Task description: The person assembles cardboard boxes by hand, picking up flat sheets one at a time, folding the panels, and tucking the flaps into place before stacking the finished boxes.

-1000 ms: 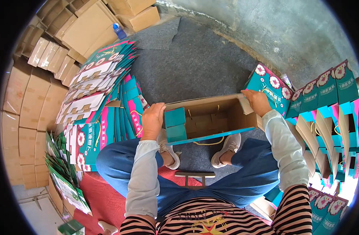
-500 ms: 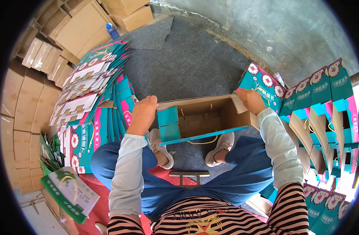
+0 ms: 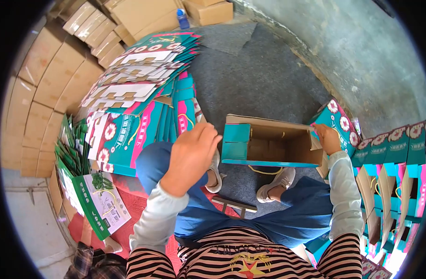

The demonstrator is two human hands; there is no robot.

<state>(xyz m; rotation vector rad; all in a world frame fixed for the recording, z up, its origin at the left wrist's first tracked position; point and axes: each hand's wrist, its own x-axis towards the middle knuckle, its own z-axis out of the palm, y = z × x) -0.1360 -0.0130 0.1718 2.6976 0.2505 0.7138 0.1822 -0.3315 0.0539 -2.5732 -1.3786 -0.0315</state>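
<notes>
Your right hand (image 3: 328, 139) is clamped on the right end of the open box (image 3: 274, 144), a long cardboard oblong, teal outside, raw brown within, above the gritty dark floor (image 3: 250, 69). Your left hand (image 3: 192, 158) curls just beside its left edge, apart from it (whether thumb and fingertips meet, you can't tell). Bare floor opens beyond the far rim, between the layered flat cartons (image 3: 143, 79) and rough wall (image 3: 361, 60).
</notes>
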